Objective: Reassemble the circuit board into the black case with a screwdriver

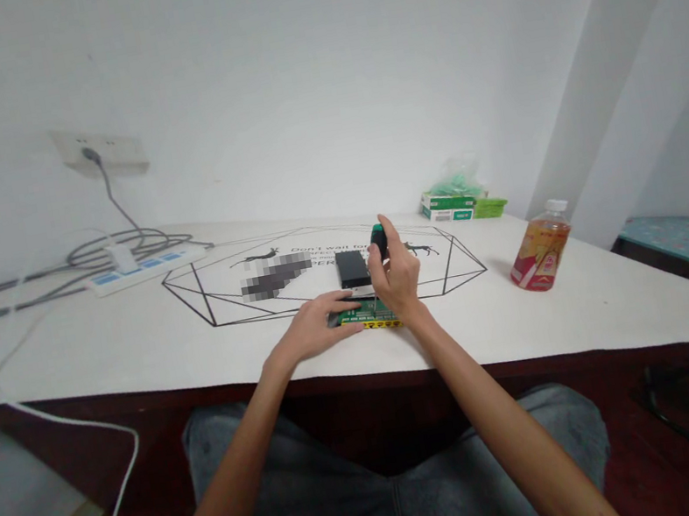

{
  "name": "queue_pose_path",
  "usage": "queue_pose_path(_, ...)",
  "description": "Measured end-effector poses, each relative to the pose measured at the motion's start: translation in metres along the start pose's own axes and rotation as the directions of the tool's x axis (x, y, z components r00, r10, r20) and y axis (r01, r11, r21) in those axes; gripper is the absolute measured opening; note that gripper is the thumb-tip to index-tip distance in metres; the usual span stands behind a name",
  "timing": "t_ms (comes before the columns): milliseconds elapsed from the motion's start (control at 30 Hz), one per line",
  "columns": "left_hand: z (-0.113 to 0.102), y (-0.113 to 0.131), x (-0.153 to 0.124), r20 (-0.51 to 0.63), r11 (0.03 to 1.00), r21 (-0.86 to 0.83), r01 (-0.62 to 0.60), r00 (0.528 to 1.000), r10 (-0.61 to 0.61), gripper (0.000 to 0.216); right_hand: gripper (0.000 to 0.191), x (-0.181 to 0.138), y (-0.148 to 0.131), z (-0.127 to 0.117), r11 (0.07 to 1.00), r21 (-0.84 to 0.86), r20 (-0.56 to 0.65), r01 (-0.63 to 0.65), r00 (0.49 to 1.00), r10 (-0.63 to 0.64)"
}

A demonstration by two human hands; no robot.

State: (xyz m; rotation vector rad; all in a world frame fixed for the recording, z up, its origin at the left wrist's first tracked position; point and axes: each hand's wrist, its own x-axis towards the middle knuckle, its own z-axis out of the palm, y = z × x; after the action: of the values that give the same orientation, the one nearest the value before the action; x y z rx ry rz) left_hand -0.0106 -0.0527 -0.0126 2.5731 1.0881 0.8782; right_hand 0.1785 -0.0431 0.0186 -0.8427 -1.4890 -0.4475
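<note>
A small green circuit board [369, 317] with a yellow edge lies near the front edge of the white table [131, 331]. My left hand [317, 325] rests flat on the table and presses the board's left end with its fingers. My right hand [395, 274] grips a screwdriver [377, 243] with a black and green handle, held upright with its tip down on the board. A black box [352, 267] sits just behind the board, touching neither hand.
A white power strip [143, 269] with grey cables and a white cord lies at the back left, below a wall socket [99, 150]. Green boxes [459, 204] with a plastic bag stand at the back right. A bottle of orange drink [541, 248] stands at the right.
</note>
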Motion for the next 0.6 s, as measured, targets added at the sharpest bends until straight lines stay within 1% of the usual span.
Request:
queue_pose_path(100,0.0008,-0.0008,0.0000,-0.003,1.000,-0.013,-0.001,1.000,0.001,0.042,0.050,0.0002,0.0013,0.0011,0.999,-0.029,-0.045,-0.031,0.999,0.029)
queue_pose_path(200,0.0010,-0.0012,0.0003,0.001,1.000,-0.018,0.005,1.000,-0.005,0.043,0.047,0.0007,0.0015,0.0010,1.000,-0.028,-0.073,-0.004,0.997,0.002)
queue_pose_path(267,0.0009,-0.0013,0.0005,0.004,1.000,-0.016,0.006,1.000,-0.006,0.043,0.047,0.0005,0.0017,0.0009,1.000,-0.005,-0.055,0.000,0.999,-0.001)
queue_pose_path(367,0.0004,-0.0013,0.0006,-0.001,1.000,-0.015,0.001,1.000,-0.001,0.043,0.048,0.0001,0.0023,0.0007,0.999,0.023,-0.026,-0.033,0.999,0.033)
queue_pose_path(500,-0.0001,-0.0012,0.0004,0.000,1.000,-0.017,-0.003,1.000,0.003,0.042,0.046,0.0014,0.0010,-0.0014,0.999,-0.044,-0.061,-0.020,0.998,0.018)
queue_pose_path(600,0.0001,-0.0011,0.0000,-0.003,1.000,-0.022,0.000,1.000,0.000,0.042,0.045,0.0015,-0.0007,-0.0032,0.999,-0.046,-0.042,-0.007,0.999,0.005)
